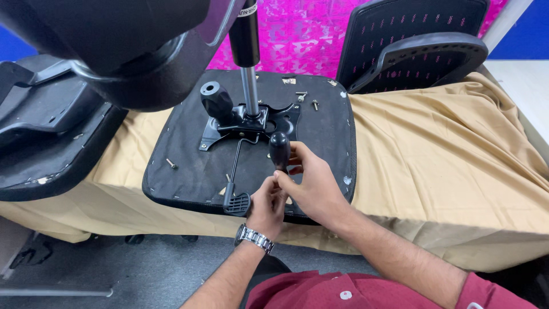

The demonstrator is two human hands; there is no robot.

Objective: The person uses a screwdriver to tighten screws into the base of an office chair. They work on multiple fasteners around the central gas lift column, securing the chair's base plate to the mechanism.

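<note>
Centrally, upturned seat pan (189, 154); right hand (311, 186) grips black screwdriver (279, 150); left hand (267, 205) pinches its tip. Loose screws (309, 100), gas cylinder (247, 57), backrest (412, 43) around.

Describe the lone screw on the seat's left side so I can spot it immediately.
Start at the upside-down black seat pan on the tan cloth. Look left of the metal mechanism plate bolted at its centre. The screw lies alone near the seat's left edge, while the other loose screws sit at the far edge.

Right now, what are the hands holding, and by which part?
The right hand grips a black-handled screwdriver low on its handle. The left hand meets it just below; its own grip is hidden.
</note>
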